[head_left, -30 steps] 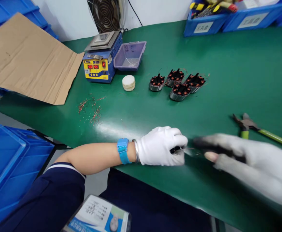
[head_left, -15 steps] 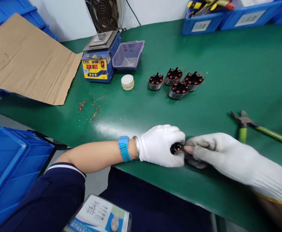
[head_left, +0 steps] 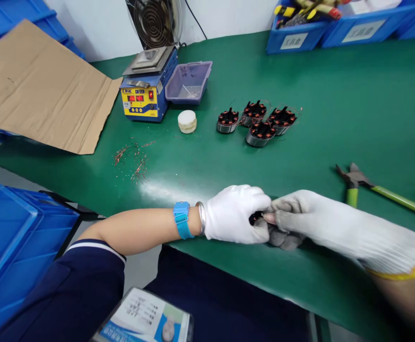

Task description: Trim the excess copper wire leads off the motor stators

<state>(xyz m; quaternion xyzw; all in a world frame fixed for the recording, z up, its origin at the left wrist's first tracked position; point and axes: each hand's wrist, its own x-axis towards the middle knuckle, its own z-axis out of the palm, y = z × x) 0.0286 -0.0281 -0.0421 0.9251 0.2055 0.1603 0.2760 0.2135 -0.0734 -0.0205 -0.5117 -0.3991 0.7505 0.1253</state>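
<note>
My left hand (head_left: 238, 213), in a white glove, is closed around a small motor stator (head_left: 255, 217). Only a dark part of the stator shows between thumb and forefinger; the glove covers the rest. Against its right side, my right hand (head_left: 289, 216) pinches thumb and forefinger together on a thin copper wire, now mostly hidden by the fingers. That glove is white with greyed fingers, and the thumb tip is bare. Right of the hands lie cutting pliers (head_left: 355, 180) with green handles, jaws apart. Farther back stand several wound stators (head_left: 260, 133) with loose copper wire ends.
Copper wire scraps (head_left: 138, 166) lie left of centre. A solder pot (head_left: 146, 102) with a red display stands behind them, beside a purple tray (head_left: 184, 97) and a round white pad (head_left: 187, 122). Cardboard (head_left: 47, 95) leans at left; blue tool bins (head_left: 296, 42) line the back.
My right hand has moved slightly left and turned, its fingers closer in to the stator. The left hand still holds the stator in nearly the same place.
</note>
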